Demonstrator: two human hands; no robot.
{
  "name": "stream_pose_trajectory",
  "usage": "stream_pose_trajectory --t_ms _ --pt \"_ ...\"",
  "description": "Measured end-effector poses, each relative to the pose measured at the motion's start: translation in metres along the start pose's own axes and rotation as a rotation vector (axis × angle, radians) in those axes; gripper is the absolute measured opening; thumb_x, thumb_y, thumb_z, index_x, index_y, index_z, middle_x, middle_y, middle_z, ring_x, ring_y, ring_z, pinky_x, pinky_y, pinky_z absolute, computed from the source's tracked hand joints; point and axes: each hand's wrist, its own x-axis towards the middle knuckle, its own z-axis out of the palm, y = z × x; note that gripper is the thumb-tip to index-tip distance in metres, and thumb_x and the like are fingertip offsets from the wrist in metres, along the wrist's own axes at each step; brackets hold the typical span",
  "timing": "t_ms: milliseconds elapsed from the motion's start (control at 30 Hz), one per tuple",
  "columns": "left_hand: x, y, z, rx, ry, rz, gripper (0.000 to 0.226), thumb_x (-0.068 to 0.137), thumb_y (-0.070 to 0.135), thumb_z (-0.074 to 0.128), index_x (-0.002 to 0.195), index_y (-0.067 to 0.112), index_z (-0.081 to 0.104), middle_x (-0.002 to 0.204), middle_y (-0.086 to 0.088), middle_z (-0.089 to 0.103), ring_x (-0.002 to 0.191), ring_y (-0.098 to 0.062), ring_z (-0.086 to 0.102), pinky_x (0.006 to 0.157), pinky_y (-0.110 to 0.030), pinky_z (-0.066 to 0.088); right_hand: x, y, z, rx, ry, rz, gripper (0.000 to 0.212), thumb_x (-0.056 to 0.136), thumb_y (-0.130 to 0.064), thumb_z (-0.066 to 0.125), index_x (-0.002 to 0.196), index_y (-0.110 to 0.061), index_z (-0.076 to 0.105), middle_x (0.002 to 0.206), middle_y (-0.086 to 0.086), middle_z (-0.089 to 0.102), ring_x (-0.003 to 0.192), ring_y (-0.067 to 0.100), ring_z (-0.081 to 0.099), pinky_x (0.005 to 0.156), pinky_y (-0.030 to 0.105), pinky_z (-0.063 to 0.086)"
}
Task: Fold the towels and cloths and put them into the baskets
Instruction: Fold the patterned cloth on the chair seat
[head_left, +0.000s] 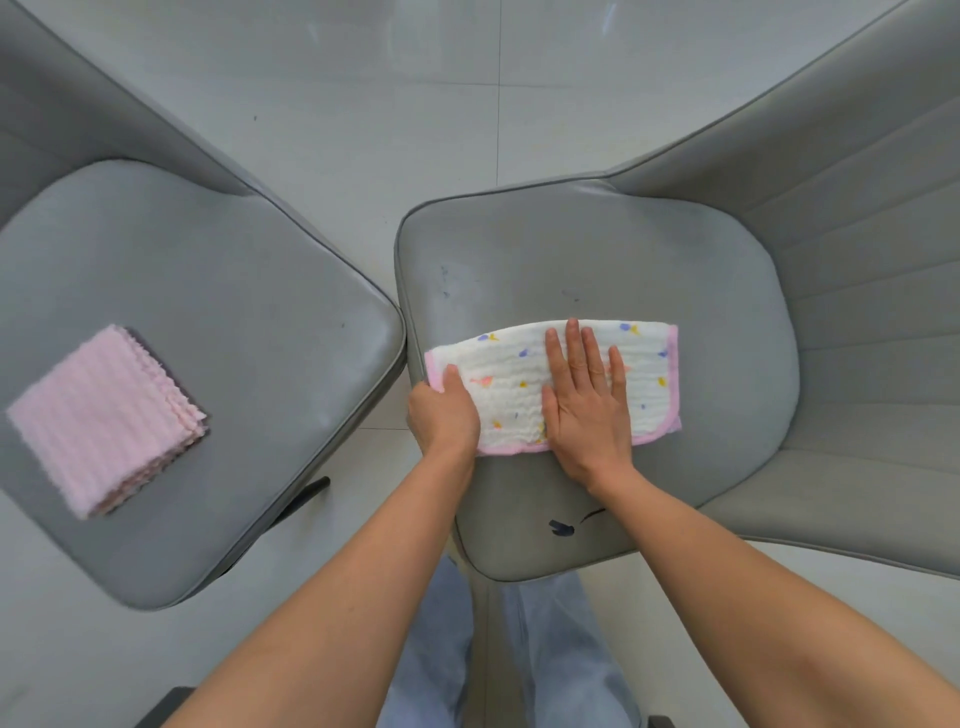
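A white cloth (511, 374) with pink trim and small coloured prints lies folded in a long strip on the seat of the right grey chair (597, 249). My left hand (441, 410) grips the cloth's left end, thumb on top. My right hand (584, 400) lies flat on the middle of the cloth, fingers straight and spread, pressing it down. A folded pink ribbed towel (104, 415) rests on the seat of the left grey chair (208, 291). No basket is in view.
The two grey padded chairs stand side by side with a narrow gap between them over a pale tiled floor (389, 104). Black pen marks (563, 527) show on the right seat near its front edge. My legs in light jeans (519, 649) are below.
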Motion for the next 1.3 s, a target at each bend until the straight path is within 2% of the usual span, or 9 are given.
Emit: stream_pose_trajectory --t_ms 133,367,467,567,733,867,967,1167,1300 --pt "0.006 0.006 -0.027 0.126 0.11 0.356 0.022 0.1 0.031 0.043 0.096 0.009 0.045 0.09 -0.011 0.057 0.09 -0.035 0.055 0.067 -0.036 0.033 0.008 -0.013 0.004 -0.011 -0.031 -0.024 0.059 0.095 -0.032 0.025 0.152 -0.016 0.02 0.159 0.006 0.016 0.146 0.019 0.011 0.119 0.041 -0.002" --pt "0.003 0.006 -0.049 0.168 0.16 0.441 0.024 0.099 0.031 0.045 0.1 0.008 0.048 0.086 -0.004 0.056 0.083 -0.032 0.055 0.066 -0.036 0.037 0.022 -0.032 -0.017 0.079 -0.03 -0.096 0.062 0.094 -0.039 0.026 0.152 -0.019 0.019 0.159 0.01 0.012 0.147 0.024 0.01 0.117 0.039 -0.008" --pt "-0.011 0.014 -0.049 0.162 0.096 0.527 0.023 0.096 0.034 0.052 0.101 0.011 0.049 0.086 -0.002 0.059 0.082 -0.03 0.056 0.067 -0.037 0.042 0.013 -0.009 -0.054 0.3 0.194 0.221 0.063 0.09 -0.035 0.044 0.146 -0.009 0.033 0.151 0.016 0.032 0.14 0.03 0.026 0.114 0.039 0.012" --pt "-0.026 0.018 -0.039 0.216 0.025 0.595 0.022 0.094 0.035 0.056 0.101 0.016 0.05 0.089 -0.002 0.063 0.083 -0.028 0.059 0.07 -0.041 0.048 0.003 0.018 -0.071 0.459 0.002 0.63 0.065 0.087 -0.034 0.061 0.138 -0.001 0.036 0.137 0.018 0.046 0.126 0.036 0.041 0.104 0.042 0.03" --pt "-0.04 0.024 -0.022 0.231 -0.031 0.589 0.022 0.093 0.033 0.058 0.107 0.018 0.05 0.096 -0.001 0.064 0.089 -0.026 0.062 0.075 -0.041 0.051 0.013 0.027 -0.068 0.519 -0.203 0.71 0.052 0.08 -0.026 0.071 0.119 -0.002 0.045 0.119 0.018 0.057 0.112 0.036 0.053 0.088 0.04 0.045" --pt "-0.038 0.021 -0.018 0.247 -0.074 0.576 0.022 0.093 0.031 0.058 0.11 0.019 0.051 0.097 0.0 0.065 0.088 -0.027 0.062 0.076 -0.044 0.053 0.027 0.03 -0.071 0.788 -0.273 0.792 0.007 0.077 -0.009 0.063 0.08 -0.009 0.057 0.084 0.01 0.063 0.086 0.03 0.061 0.066 0.029 0.04" --pt "-0.04 0.024 -0.023 0.154 -0.091 0.556 0.022 0.092 0.024 0.059 0.112 0.016 0.056 0.092 0.005 0.063 0.087 -0.023 0.062 0.078 -0.04 0.052 0.03 0.023 -0.088 0.919 -0.199 0.699 0.022 0.077 -0.001 0.06 0.07 -0.015 0.045 0.071 0.001 0.052 0.073 0.021 0.05 0.059 0.028 0.036" --pt "-0.08 0.042 -0.033 -0.026 -0.227 0.592 0.022 0.092 0.024 0.061 0.114 0.02 0.062 0.093 0.006 0.068 0.085 -0.015 0.063 0.078 -0.038 0.054 -0.003 -0.024 -0.156 0.862 0.007 0.328 0.033 0.079 -0.001 0.057 0.108 -0.017 0.057 0.099 0.0 0.071 0.091 0.02 0.066 0.073 0.034 0.049" --pt "-0.126 0.072 -0.06 -0.137 -0.263 0.579 0.021 0.087 0.039 0.059 0.099 0.023 0.065 0.082 -0.005 0.068 0.07 -0.021 0.059 0.07 -0.043 0.05 -0.028 -0.052 -0.216 0.784 0.095 0.208 0.042 0.08 -0.006 0.052 0.116 -0.027 0.055 0.093 0.001 0.073 0.085 0.028 0.066 0.068 0.04 0.051"
